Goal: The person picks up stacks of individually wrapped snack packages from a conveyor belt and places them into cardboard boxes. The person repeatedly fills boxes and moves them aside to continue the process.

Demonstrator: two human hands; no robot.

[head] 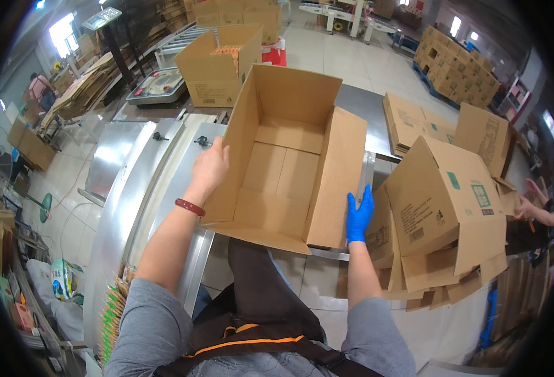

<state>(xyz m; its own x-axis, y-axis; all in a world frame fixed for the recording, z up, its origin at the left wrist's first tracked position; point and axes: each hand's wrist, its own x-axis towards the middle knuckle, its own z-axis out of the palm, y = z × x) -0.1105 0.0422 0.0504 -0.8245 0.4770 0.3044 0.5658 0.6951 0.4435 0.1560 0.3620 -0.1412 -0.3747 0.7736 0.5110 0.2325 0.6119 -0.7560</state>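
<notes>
An open, empty cardboard box with its flaps raised is directly before me, tilted toward me. My bare left hand, with a red bracelet at the wrist, grips the box's left side flap. On the other side, my right hand in a blue glove lies against the lower right flap, its thumb and fingers apart; whether it grips the cardboard is hard to tell. Behind the box's left corner stands another open carton with orange packets inside.
Left are a metal conveyor with black knobs and a platform scale. Several opened cartons crowd the right, beside flat cardboard on the metal table. Another person's hands show at far right. A loaded pallet stands behind.
</notes>
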